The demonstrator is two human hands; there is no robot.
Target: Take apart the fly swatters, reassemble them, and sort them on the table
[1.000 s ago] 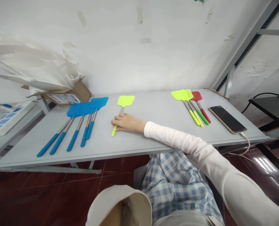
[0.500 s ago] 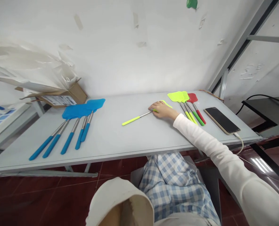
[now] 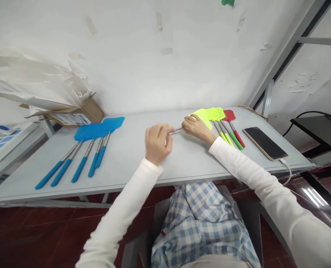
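Note:
A yellow fly swatter (image 3: 202,115) is held between my two hands, above the table's middle. My right hand (image 3: 198,129) is closed around it at the base of its mesh head. My left hand (image 3: 157,143), slightly blurred, is closed at the other end, and the yellow handle is hidden in it. A short piece of metal shaft shows between the hands. Just right of my right hand lie several more swatters: yellow ones (image 3: 217,112), one with a green handle (image 3: 236,142) and a red one (image 3: 229,115).
Several blue fly swatters (image 3: 91,131) lie fanned out on the left of the grey table (image 3: 134,163). Behind them is an open cardboard box (image 3: 91,111). A phone (image 3: 265,143) with a white charging cable (image 3: 290,173) lies at the right. The white wall (image 3: 143,74) stands behind.
My left hand has come up from below the table edge and closed on the handle end of the yellow swatter. The swatter's head now shows more fully beyond my right hand.

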